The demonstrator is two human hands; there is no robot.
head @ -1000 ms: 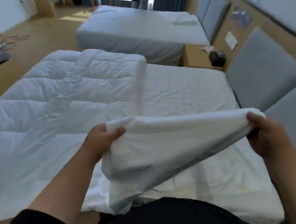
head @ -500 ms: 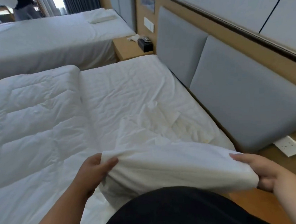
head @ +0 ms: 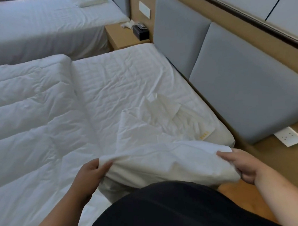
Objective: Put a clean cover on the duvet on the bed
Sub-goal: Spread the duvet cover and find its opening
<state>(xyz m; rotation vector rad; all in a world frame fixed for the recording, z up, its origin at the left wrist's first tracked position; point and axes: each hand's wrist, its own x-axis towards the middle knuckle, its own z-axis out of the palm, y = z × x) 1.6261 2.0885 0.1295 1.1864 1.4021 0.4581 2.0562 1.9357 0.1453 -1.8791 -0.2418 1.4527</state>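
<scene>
A: Count it out for me. What is there?

B: Two beds. The near bed (head: 125, 76) carries one quilted duvet (head: 31, 111), folded back over its left part, with the wrinkled sheet bare on the right. The second bed (head: 43, 28) stands behind it, made up, with one small folded white cloth (head: 92, 2) near its head. Between the two beds is one wooden nightstand (head: 122, 37) with one black box (head: 140, 32) and a crumpled tissue (head: 128, 24) on it.

A: And the cover?

B: One white cover (head: 165, 162), held up across the person's front, its far part spilling onto the near corner of the bed. Two hands are on it. The left hand (head: 91, 175) pinches its left edge between thumb and curled fingers. The right hand (head: 242, 166) grips its right end, fingers curled under and thumb on top.

A: Anything on the wall?

B: Two grey padded headboard panels (head: 248, 92), one white socket plate (head: 288, 136) low at the right, and a white switch plate (head: 145, 9) above the nightstand.

A: What differs from a second ago?

B: The view has swung right: the open floor at left is gone, and the headboard and socket fill the right side. The cover hangs lower and closer to the body, and crumpled cover cloth now lies on the mattress corner. Both hands keep their hold.
</scene>
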